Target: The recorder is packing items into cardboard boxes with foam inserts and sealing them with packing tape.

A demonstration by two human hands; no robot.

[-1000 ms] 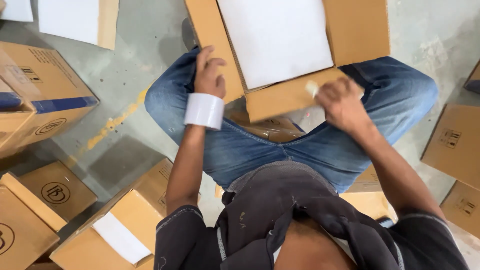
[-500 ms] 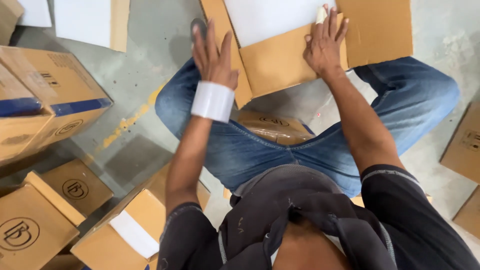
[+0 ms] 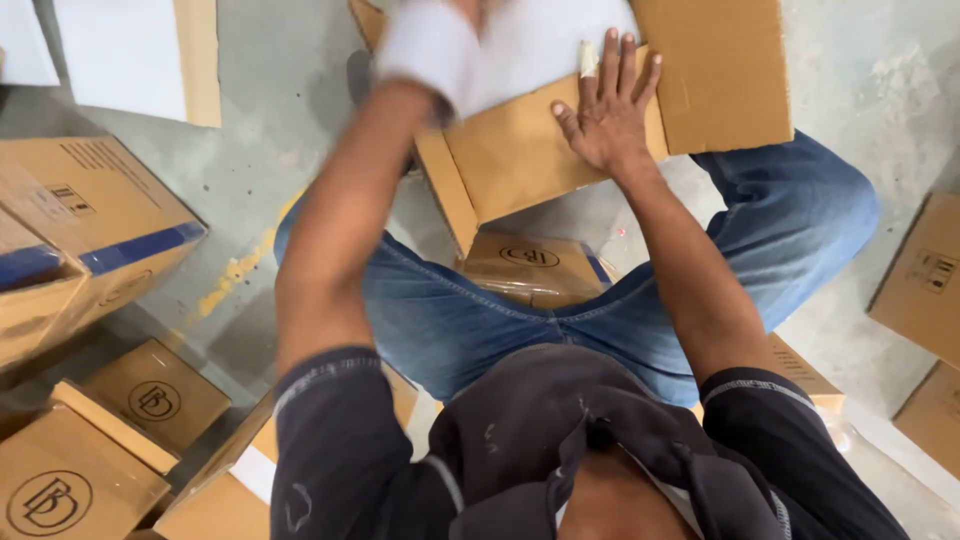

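Observation:
An open cardboard box (image 3: 720, 70) rests on my knees, with a white sheet (image 3: 545, 40) lying inside it. My right hand (image 3: 605, 110) lies flat on the box's near flap (image 3: 510, 150), fingers spread, with a white wrap on one finger. My left arm reaches up over the box. A white tape roll (image 3: 430, 45) sits around its wrist, blurred. My left hand (image 3: 470, 8) is almost wholly cut off by the top edge, so its fingers do not show. A smaller sealed carton (image 3: 530, 265) lies between my legs.
Brown cartons stand around me on the concrete floor: a blue-taped one (image 3: 100, 230) at left, two with round logos (image 3: 110, 440) at lower left, more (image 3: 920, 280) at right. A carton with a white sheet (image 3: 130, 55) lies at upper left.
My left arm has swung up and forward over the box, taking the hand past the top edge. My right hand has stayed flat on the near flap, which is pressed down.

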